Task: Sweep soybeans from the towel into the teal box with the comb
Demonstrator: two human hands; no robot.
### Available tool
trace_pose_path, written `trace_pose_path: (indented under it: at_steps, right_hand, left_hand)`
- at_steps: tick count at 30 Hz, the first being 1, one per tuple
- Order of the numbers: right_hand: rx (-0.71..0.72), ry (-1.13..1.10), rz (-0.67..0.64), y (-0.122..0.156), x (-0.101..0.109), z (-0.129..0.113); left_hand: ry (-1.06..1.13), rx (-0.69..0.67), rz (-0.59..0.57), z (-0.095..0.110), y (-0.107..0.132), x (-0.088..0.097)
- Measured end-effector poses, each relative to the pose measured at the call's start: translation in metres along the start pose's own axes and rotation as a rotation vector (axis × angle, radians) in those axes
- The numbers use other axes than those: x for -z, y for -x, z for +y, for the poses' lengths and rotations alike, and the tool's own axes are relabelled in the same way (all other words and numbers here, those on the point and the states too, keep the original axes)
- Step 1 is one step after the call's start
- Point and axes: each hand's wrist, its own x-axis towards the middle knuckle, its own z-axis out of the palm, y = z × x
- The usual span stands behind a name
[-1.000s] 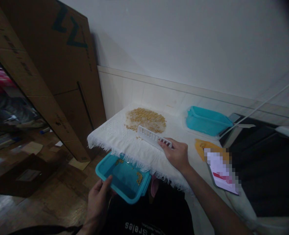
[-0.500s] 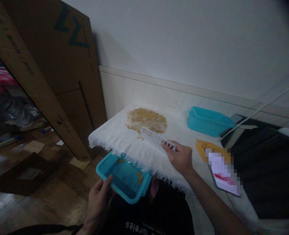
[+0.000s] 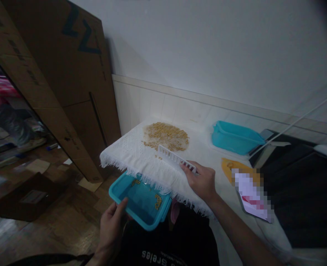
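Observation:
My left hand (image 3: 111, 221) grips the near left rim of a blue plastic basin (image 3: 149, 222), held below the table's fringed edge. Small groups of soybeans (image 3: 158, 201) lie in two of its corners. In my right hand (image 3: 201, 181) is a white slotted plastic strip (image 3: 170, 155), pinched at its near end. Its far end rests at or just above the white tablecloth (image 3: 130, 155), close to a few loose beans. Beyond the strip's tip, a spread pile of soybeans (image 3: 166, 135) covers the cloth; the strip hides part of its near edge.
A second blue basin (image 3: 235, 138) stands by the wall at the right. Near it lie a yellow packet (image 3: 228, 168) and a phone (image 3: 255, 207) with a blurred screen. A tall cardboard box (image 3: 77, 74) stands left of the table. Another person's legs (image 3: 10, 118) show at far left.
My right hand and the strip have shifted slightly toward me and left. My left hand and the basin under the table edge stay in place.

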Motion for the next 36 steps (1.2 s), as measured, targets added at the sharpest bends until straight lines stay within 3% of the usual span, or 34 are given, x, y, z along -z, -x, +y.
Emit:
trace_pose_path:
  at_steps: [8,20,31,36]
  right_hand:
    - [0.027,-0.093,-0.012,-0.005,-0.021,-0.001]
    - [0.069,-0.287,-0.039,0.001,-0.021,-0.012]
    - [0.186,-0.29,-0.09,0.019,0.005,-0.041]
    - [0.142,-0.241,-0.103,0.017,0.017,-0.047]
  left_hand:
    - [0.007,0.003,0.003,-0.003,-0.004,0.003]
    - [-0.011,-0.043,0.047,0.005,-0.007,0.001]
    - [0.008,-0.012,0.031,0.006,-0.003,0.0]
    - [-0.033,-0.018,0.013,-0.002,-0.005,0.003]
